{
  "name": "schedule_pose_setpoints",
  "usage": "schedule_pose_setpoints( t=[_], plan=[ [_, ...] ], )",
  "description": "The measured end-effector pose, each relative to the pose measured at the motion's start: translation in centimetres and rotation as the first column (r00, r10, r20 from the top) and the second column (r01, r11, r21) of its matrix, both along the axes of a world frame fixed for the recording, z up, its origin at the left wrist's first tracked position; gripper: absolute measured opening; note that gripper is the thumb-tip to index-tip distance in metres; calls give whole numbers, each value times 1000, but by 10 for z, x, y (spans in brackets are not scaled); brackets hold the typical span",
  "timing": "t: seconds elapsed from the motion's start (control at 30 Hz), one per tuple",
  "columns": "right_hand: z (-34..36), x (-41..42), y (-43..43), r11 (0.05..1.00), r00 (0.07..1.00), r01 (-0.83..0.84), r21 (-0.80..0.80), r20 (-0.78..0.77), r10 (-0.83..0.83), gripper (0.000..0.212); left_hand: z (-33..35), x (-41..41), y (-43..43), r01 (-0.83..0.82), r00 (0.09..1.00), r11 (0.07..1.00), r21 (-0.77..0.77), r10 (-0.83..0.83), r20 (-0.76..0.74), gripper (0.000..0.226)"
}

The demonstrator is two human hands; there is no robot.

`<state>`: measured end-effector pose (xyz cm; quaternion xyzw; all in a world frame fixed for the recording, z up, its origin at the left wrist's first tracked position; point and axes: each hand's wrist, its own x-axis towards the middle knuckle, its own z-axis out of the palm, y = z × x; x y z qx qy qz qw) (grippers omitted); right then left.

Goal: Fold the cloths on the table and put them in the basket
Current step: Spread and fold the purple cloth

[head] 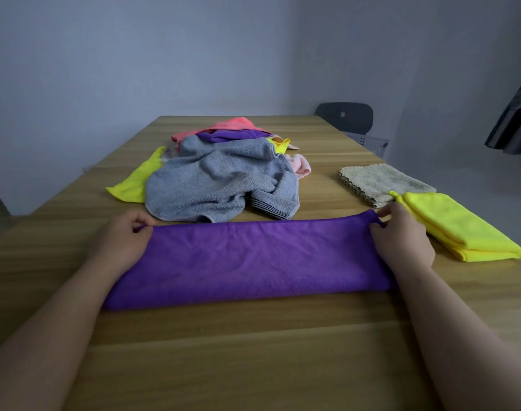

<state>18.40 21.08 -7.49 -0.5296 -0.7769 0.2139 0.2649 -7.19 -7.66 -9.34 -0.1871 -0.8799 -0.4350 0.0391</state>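
Observation:
A purple cloth lies folded into a long band across the near part of the wooden table. My left hand pinches its far left corner. My right hand pinches its far right corner. Behind it sits a loose heap: a grey towel on top, a yellow cloth sticking out at the left, and pink and purple cloths at the back. To the right lie a folded yellow cloth and a folded beige cloth.
A grey perforated basket stands past the table's far right edge, beside a dark chair back. A dark curtain hangs at the far right. Bare tabletop stretches in front of the purple cloth.

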Motion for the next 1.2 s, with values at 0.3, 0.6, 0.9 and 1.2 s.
schedule_pose_setpoints(
  t=[0.3, 0.6, 0.9, 1.2],
  plan=[
    [6, 3, -8, 999, 995, -28, -25, 94, 30, 39, 27, 58, 25, 303, 803, 904, -301, -412, -430, 56],
    [4, 38, -26, 996, 997, 80, -41, 16, -79, 37, 14, 109, 47, 425, 792, 481, -767, -607, 57, 101],
    [3, 54, -31, 997, 961, 33, -75, -271, -52, 29, 26, 134, 60, 328, 839, 646, -689, -534, -101, 53],
    [3, 50, -21, 860, 394, -262, -438, -862, -319, 36, 12, 157, 98, 422, 800, 474, -773, -596, 71, 63]
  ],
)
